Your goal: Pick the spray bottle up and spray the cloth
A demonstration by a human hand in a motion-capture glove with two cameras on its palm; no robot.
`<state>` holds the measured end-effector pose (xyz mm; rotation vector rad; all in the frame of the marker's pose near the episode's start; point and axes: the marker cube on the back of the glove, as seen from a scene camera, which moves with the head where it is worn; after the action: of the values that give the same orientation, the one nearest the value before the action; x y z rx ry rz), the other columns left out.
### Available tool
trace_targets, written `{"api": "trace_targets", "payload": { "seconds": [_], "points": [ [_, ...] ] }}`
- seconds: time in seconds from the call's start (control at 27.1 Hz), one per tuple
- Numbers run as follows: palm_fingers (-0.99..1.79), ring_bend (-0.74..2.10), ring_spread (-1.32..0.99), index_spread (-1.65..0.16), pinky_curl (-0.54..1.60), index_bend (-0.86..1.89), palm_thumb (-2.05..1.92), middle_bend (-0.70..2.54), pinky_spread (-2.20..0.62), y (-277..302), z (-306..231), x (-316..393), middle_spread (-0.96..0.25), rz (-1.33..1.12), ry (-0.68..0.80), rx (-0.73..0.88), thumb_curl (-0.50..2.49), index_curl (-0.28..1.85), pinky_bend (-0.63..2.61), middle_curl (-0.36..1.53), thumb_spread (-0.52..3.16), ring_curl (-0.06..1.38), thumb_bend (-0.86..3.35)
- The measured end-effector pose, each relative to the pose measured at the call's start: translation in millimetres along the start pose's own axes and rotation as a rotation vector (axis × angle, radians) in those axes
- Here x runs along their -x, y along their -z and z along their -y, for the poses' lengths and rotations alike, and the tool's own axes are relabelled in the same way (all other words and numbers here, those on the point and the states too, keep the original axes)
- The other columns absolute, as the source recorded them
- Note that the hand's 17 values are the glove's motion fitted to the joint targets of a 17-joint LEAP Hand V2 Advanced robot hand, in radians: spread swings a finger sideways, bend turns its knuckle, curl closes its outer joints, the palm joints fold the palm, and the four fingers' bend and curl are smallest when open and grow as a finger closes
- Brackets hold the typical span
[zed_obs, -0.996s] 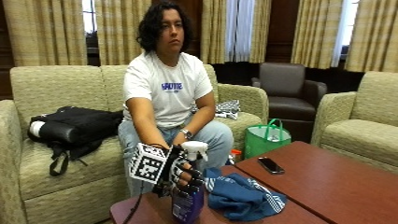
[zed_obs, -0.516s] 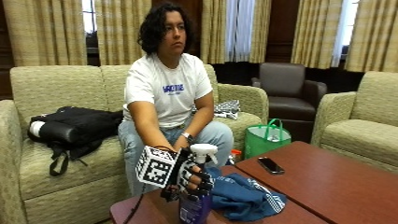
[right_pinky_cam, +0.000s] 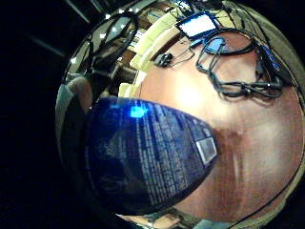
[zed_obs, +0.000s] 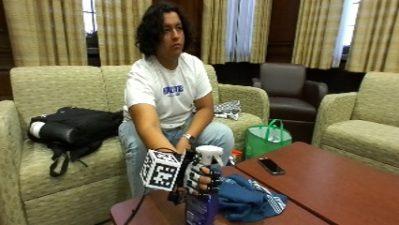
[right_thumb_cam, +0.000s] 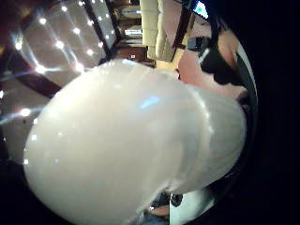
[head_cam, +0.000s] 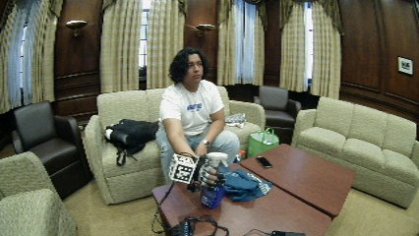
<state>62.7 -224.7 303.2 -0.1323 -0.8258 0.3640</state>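
Note:
A person on the sofa grips the neck of a spray bottle [zed_obs: 201,209] with the gloved right hand [zed_obs: 199,173]; its fingers are curled round the neck just under the white trigger head [zed_obs: 209,152]. The bottle is dark blue and stands upright at the table's near corner [head_cam: 211,195]. I cannot tell whether its base touches the wood. A crumpled blue cloth [zed_obs: 249,199] lies on the table right beside the bottle. The labelled body [right_pinky_cam: 143,157] and the white head [right_thumb_cam: 131,150] fill the palm views.
A black phone [zed_obs: 272,166] lies on the brown table [zed_obs: 336,187] beyond the cloth. Black cables [head_cam: 196,227] sit at the table's front edge. A green bag [zed_obs: 267,140] stands on the floor, and a black backpack [zed_obs: 75,126] lies on the sofa.
The gloved hand and the bottle have shifted a little towards the cloth. The grip on the neck is unchanged.

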Motion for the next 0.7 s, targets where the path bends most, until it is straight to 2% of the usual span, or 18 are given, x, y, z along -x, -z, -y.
{"api": "trace_targets", "payload": {
  "seconds": [0.07, 0.26, 0.48, 0.59, 0.7],
  "points": [
    [1.11, 0.43, -0.19, -0.33, 0.27, 0.27, 0.73, 0.36, 0.05, -1, -1, 2, -0.19, 0.025, 0.024, -0.007, 0.36, 0.3, 0.08, 0.42, 0.94, 0.34, 0.02],
    [1.21, 0.5, -0.19, -0.31, 0.28, 0.25, 0.83, 0.42, -0.01, -4, -6, 7, -0.2, 0.077, 0.096, -0.065, 0.41, 0.35, 0.13, 0.46, 0.9, 0.39, 0.03],
    [1.45, 0.56, -0.22, -0.29, 0.33, 0.23, 0.89, 0.51, -0.17, -7, -10, 16, -0.21, -0.018, 0.162, -0.184, 0.48, 0.39, 0.3, 0.49, 0.76, 0.42, 0.01],
    [1.48, 0.55, -0.24, -0.29, 0.34, 0.33, 0.89, 0.54, -0.22, -5, -4, 18, -0.21, -0.027, 0.255, -0.265, 0.52, 0.43, 0.3, 0.51, 0.67, 0.43, -0.01],
    [1.47, 0.57, -0.24, -0.28, 0.35, 0.36, 0.9, 0.57, -0.25, 1, -16, 20, -0.21, -0.021, 0.276, -0.248, 0.55, 0.45, 0.32, 0.52, 0.63, 0.43, -0.01]
  ]
}}
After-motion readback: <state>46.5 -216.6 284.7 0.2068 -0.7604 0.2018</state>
